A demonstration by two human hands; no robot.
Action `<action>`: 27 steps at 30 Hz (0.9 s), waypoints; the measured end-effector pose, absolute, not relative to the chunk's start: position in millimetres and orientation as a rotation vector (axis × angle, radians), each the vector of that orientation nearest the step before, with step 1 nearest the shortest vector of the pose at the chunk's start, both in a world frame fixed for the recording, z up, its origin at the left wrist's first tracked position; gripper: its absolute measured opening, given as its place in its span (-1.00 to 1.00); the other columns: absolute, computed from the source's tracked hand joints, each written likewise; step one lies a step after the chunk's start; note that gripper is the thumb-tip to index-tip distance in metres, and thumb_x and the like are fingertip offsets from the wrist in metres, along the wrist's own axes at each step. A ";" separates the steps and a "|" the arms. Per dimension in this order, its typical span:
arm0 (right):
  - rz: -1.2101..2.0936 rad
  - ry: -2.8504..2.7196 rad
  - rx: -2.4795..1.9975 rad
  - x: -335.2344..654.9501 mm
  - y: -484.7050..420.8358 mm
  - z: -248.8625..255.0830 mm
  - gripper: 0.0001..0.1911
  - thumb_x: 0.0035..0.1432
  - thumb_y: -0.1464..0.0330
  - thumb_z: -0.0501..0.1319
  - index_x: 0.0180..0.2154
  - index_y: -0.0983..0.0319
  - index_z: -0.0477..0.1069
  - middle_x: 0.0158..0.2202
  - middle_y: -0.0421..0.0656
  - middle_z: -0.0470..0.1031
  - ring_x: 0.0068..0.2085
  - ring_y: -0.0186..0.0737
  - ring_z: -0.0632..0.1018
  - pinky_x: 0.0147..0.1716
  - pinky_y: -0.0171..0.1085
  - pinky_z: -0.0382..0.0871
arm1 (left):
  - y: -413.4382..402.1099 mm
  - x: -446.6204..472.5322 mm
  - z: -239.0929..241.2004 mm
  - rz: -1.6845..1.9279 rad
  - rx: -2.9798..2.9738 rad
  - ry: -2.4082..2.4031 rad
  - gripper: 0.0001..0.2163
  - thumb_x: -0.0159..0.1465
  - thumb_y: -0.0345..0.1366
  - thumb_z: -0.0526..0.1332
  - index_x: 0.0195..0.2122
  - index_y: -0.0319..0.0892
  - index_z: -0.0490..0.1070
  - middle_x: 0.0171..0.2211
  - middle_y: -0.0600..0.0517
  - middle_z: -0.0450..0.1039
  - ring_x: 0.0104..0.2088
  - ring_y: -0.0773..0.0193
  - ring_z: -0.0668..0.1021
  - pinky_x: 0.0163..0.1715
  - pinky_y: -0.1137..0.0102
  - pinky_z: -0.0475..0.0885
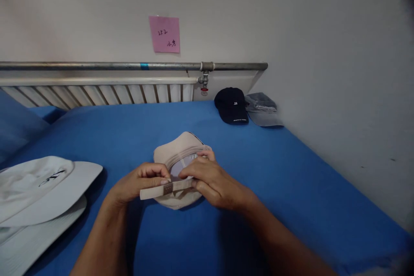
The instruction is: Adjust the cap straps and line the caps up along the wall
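Observation:
A beige cap lies on the blue sheet in front of me, its back strap pulled out to the left with a small metal buckle on it. My left hand pinches the strap near the buckle. My right hand grips the back edge of the cap and the strap's other end. Both hands are closed on the cap.
A white cap lies over a second white brim at the left edge. A dark navy cap and a grey cap sit by the wall at the back. A radiator and a pipe run along the wall, under a pink note.

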State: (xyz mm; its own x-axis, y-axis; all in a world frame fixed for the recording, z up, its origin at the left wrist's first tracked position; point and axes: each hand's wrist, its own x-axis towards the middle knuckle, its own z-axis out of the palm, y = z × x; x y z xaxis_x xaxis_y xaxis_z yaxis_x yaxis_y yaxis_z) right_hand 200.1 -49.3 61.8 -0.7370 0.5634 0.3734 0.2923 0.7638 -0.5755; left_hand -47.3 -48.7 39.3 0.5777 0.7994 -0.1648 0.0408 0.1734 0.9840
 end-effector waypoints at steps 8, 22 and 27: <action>0.707 -2.544 -0.673 197.5 -46.7 59.4 -0.71 0.06 0.60 0.00 -0.33 0.21 0.42 -0.45 -0.23 0.42 -0.39 -0.27 0.34 -0.13 -0.17 0.16 | -50.6 -54.3 45.7 0.628 1.245 0.818 -0.74 0.07 -0.14 0.38 -0.47 -0.26 0.48 -0.56 0.06 0.38 -0.57 0.41 0.34 -0.54 0.52 0.21; 0.905 -2.030 -0.769 199.0 -52.1 58.2 -0.82 0.10 0.51 0.09 -0.31 0.19 0.42 -0.39 -0.20 0.46 -0.34 -0.27 0.44 -0.24 -0.24 0.31 | -48.8 -51.3 41.7 0.715 1.282 0.839 -0.71 0.18 -0.09 0.28 -0.43 -0.25 0.40 -0.52 0.08 0.32 -0.54 0.43 0.28 -0.54 0.52 0.13; 1.079 -2.247 -0.820 197.0 -53.2 67.2 -0.47 -0.12 0.43 0.35 -0.03 0.14 0.41 -0.09 -0.17 0.48 -0.11 -0.15 0.47 -0.08 -0.18 0.32 | -48.7 -53.1 37.9 0.680 1.303 0.875 -0.74 0.20 -0.11 0.24 -0.42 -0.23 0.34 -0.50 0.08 0.31 -0.52 0.40 0.29 -0.51 0.49 0.15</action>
State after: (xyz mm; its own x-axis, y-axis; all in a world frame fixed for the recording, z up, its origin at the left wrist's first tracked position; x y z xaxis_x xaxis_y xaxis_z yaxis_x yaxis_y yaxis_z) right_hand 197.0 -53.2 67.2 -0.6865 0.7037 0.1835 0.2969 0.5015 -0.8126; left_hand -53.1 -48.7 37.9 0.5218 0.8375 -0.1621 0.0507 0.1592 0.9859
